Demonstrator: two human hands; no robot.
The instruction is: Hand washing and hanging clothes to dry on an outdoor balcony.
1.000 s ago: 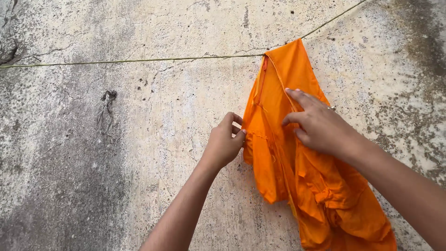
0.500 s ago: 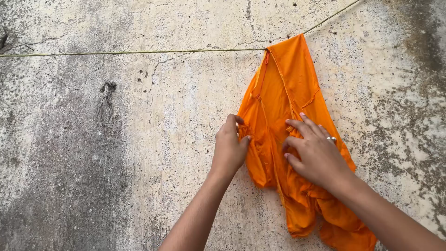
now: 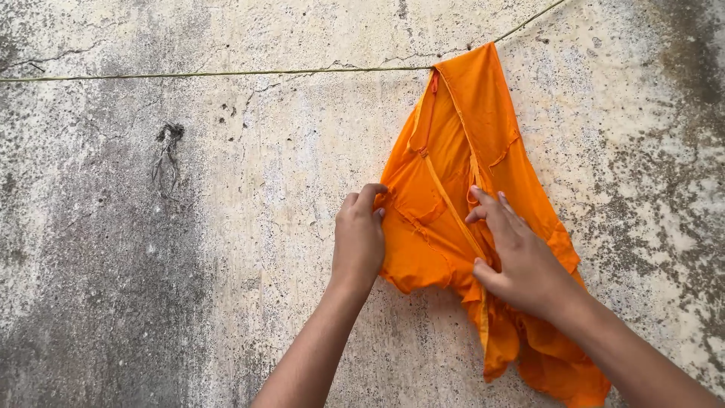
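Both arms reach up. The left hand (image 3: 359, 238) pinches the orange cloth's (image 3: 461, 151) left edge between its fingers; the right hand (image 3: 521, 261) lies on it, fingers spread.

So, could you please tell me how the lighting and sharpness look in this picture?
Head view: soft, even daylight, no glare or hard shadows; orange cloth, line and stained wall are sharp; left hand and right hand show little blur.
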